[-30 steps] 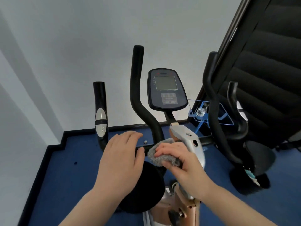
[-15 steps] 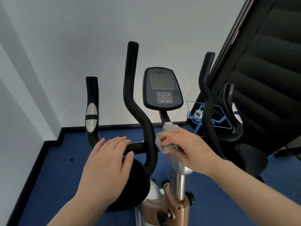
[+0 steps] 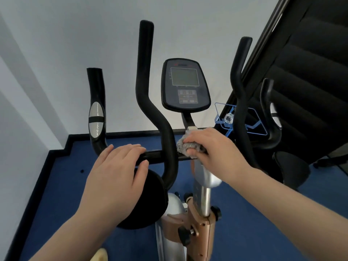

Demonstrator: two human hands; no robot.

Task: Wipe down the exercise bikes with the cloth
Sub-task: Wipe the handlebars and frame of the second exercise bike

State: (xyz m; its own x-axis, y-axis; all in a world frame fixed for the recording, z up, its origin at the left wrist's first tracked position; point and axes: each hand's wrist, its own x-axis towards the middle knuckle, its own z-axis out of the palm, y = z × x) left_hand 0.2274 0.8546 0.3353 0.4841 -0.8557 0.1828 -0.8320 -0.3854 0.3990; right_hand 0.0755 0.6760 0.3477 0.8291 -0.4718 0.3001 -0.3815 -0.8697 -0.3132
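Blue carpet (image 3: 56,185) with a dark skirting edge meets a pale grey wall (image 3: 56,44) behind the exercise bike (image 3: 199,213), and every position below is given relative to the bike's console (image 3: 186,84). Below the console, at the top of the silver stem, the right hand (image 3: 214,147) holds the cloth (image 3: 185,146): its fingers (image 3: 194,137) and thumb are curled round the grey wad and press it against the stem where the crossbar (image 3: 156,154) joins. Below and left of the console, the left hand (image 3: 116,172) rests on the crossbar with fingers nearly straight, thumb beneath the bar; it appears to steady the frame rather than grip it tightly. Curved black handles (image 3: 150,110) rise on either side of the console; a second machine (image 3: 293,164) stands to the right, next to a blue wire rack (image 3: 243,119). The cloth is judged soft, light and easily bunched; it will conform to round tubing but can slip out of a loose hold, so it should be taken as a folded wad with the palm behind it. The bike frame is judged rigid and heavy enough to stay put under wiping pressure. The console screen is judged more delicate and calls for lighter pressure. The handles and the second machine appear not yet wiped.
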